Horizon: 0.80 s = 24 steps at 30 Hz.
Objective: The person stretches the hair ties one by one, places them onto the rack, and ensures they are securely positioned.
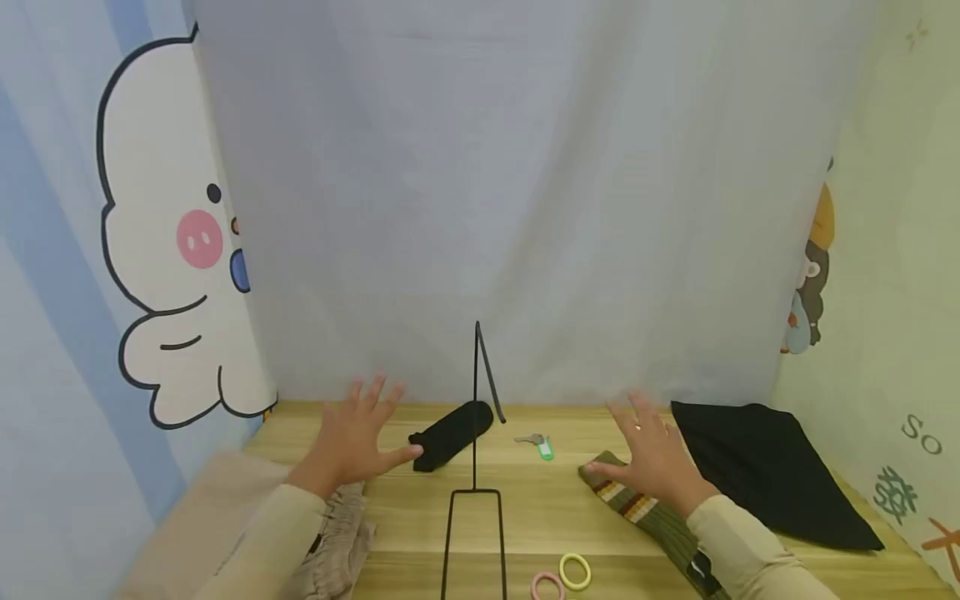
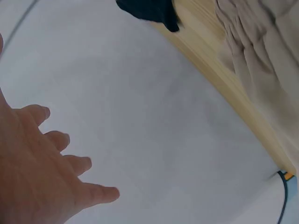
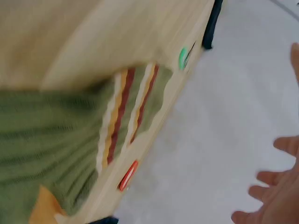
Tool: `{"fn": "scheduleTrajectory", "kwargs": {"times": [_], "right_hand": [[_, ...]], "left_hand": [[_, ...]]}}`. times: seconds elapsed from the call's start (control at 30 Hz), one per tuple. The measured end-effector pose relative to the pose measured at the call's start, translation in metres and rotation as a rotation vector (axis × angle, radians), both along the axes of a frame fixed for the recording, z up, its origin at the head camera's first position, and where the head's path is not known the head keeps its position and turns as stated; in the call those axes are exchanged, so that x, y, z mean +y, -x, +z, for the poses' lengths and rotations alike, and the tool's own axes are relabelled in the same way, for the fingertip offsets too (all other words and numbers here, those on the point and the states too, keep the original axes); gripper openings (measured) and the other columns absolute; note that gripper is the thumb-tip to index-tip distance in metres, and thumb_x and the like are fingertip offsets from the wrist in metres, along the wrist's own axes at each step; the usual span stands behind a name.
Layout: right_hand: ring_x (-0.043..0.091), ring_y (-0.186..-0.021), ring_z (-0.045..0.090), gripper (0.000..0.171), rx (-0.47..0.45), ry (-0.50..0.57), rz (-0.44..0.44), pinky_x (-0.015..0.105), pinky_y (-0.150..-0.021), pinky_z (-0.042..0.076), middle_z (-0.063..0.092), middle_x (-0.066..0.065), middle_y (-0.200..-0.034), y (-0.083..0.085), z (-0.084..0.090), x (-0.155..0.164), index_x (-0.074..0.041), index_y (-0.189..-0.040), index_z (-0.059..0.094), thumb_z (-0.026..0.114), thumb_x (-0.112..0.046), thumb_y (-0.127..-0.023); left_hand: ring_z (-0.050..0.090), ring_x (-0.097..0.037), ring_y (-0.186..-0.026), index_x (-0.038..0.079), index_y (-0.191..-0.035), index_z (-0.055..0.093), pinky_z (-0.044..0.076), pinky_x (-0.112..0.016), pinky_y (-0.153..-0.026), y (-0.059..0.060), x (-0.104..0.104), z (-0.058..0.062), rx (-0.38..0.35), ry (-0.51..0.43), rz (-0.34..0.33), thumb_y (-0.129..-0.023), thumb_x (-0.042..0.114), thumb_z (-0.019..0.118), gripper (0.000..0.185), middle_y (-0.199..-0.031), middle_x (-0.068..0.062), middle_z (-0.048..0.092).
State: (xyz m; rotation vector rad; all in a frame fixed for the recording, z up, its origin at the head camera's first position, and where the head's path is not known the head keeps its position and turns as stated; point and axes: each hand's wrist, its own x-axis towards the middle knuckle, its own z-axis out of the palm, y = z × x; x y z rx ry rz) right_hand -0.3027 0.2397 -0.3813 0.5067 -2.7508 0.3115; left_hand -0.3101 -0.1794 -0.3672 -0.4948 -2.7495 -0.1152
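My left hand (image 1: 352, 439) is held up with its fingers spread and nothing in it. Its thumb overlaps the end of a black sock (image 1: 453, 435) in the head view. Below that wrist lies a beige gathered cloth (image 1: 341, 546). Fingers also apart, my right hand (image 1: 654, 457) hangs empty above a green ribbed sock (image 1: 667, 523) with white, yellow and dark red stripes. In the wrist views, the left hand (image 2: 39, 172) and right hand (image 3: 275, 191) show against the pale curtain. Between the hands lies a key (image 1: 531, 438) with a green tag (image 1: 546, 450).
A black wire stand (image 1: 476, 491) rises in the middle. A yellow ring (image 1: 588, 575) and pink ring (image 1: 534, 587) lie at the front. Black cloth (image 1: 765, 475) lies at the right; a red-rimmed tag (image 3: 127, 176) shows near the green sock. Curtains (image 1: 525, 208) enclose the wooden table.
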Motion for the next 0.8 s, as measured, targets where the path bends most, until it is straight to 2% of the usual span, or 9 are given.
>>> {"fn": "scheduleTrajectory", "kwargs": {"times": [0.1, 0.2, 0.27, 0.33, 0.4, 0.53, 0.7, 0.8], "right_hand": [[0.037, -0.114, 0.052, 0.084, -0.165, 0.011, 0.174, 0.054, -0.087, 0.044, 0.049, 0.019, -0.131, -0.013, -0.002, -0.006, -0.008, -0.139, 0.043, 0.065, -0.059, -0.076], [0.02, -0.09, 0.061, 0.07, -0.432, 0.047, 0.344, 0.036, -0.072, 0.05, 0.063, 0.005, -0.105, -0.025, -0.009, -0.013, -0.008, -0.135, 0.047, 0.07, -0.044, -0.079], [0.008, -0.072, 0.057, 0.065, -0.579, 0.061, 0.411, 0.026, -0.062, 0.047, 0.063, -0.005, -0.085, -0.031, -0.017, -0.017, -0.009, -0.134, 0.049, 0.072, -0.037, -0.079], [0.001, -0.058, 0.047, 0.061, -0.659, 0.07, 0.443, 0.02, -0.054, 0.041, 0.056, -0.011, -0.07, -0.036, -0.024, -0.022, -0.01, -0.13, 0.054, 0.074, -0.033, -0.077], [-0.002, -0.053, 0.041, 0.057, -0.679, 0.064, 0.454, 0.018, -0.051, 0.039, 0.051, -0.014, -0.062, -0.038, -0.03, -0.026, -0.012, -0.125, 0.058, 0.076, -0.031, -0.075], [-0.004, -0.053, 0.04, 0.042, -0.653, 0.038, 0.468, 0.017, -0.051, 0.039, 0.051, -0.015, -0.061, -0.04, -0.038, -0.032, -0.015, -0.115, 0.065, 0.076, -0.026, -0.076], [-0.005, -0.052, 0.042, 0.025, -0.641, 0.035, 0.505, 0.016, -0.05, 0.041, 0.052, -0.016, -0.063, -0.041, -0.044, -0.029, -0.018, -0.104, 0.067, 0.072, -0.025, -0.081], [-0.004, -0.048, 0.036, 0.018, -0.608, 0.055, 0.503, 0.016, -0.046, 0.036, 0.046, -0.017, -0.06, -0.042, -0.043, -0.029, -0.022, -0.101, 0.064, 0.068, -0.026, -0.084]], "left_hand": [[0.014, -0.043, -0.14, 0.026, -0.149, 0.02, 0.018, -0.077, -0.093, -0.017, 0.006, -0.005, -0.08, -0.011, -0.083, -0.076, 0.078, 0.045, 0.094, -0.156, -0.008, 0.013], [0.014, -0.043, -0.14, 0.03, -0.149, 0.018, 0.02, -0.077, -0.092, -0.03, 0.015, -0.014, -0.188, -0.002, -0.192, -0.076, 0.075, 0.048, 0.091, -0.156, -0.004, 0.012], [0.015, -0.044, -0.139, 0.032, -0.149, 0.017, 0.02, -0.077, -0.092, -0.036, 0.022, -0.024, -0.265, 0.016, -0.267, -0.077, 0.073, 0.05, 0.09, -0.156, -0.003, 0.012], [0.02, -0.045, -0.138, 0.033, -0.149, 0.017, 0.025, -0.075, -0.091, -0.039, 0.029, -0.033, -0.318, 0.057, -0.339, -0.077, 0.071, 0.052, 0.088, -0.156, -0.003, 0.016], [0.025, -0.044, -0.136, 0.033, -0.149, 0.019, 0.028, -0.072, -0.092, -0.041, 0.034, -0.042, -0.355, 0.095, -0.381, -0.077, 0.07, 0.054, 0.088, -0.155, -0.003, 0.021], [0.031, -0.039, -0.135, 0.032, -0.148, 0.021, 0.029, -0.069, -0.095, -0.044, 0.044, -0.055, -0.408, 0.175, -0.403, -0.076, 0.07, 0.054, 0.088, -0.153, 0.0, 0.027], [0.027, -0.034, -0.138, 0.036, -0.146, 0.025, 0.024, -0.069, -0.099, -0.048, 0.054, -0.058, -0.544, 0.222, -0.365, -0.078, 0.065, 0.057, 0.081, -0.151, 0.008, 0.028], [0.026, -0.03, -0.139, 0.038, -0.145, 0.027, 0.023, -0.068, -0.1, -0.047, 0.055, -0.056, -0.606, 0.253, -0.335, -0.079, 0.063, 0.058, 0.077, -0.15, 0.011, 0.028]]}}
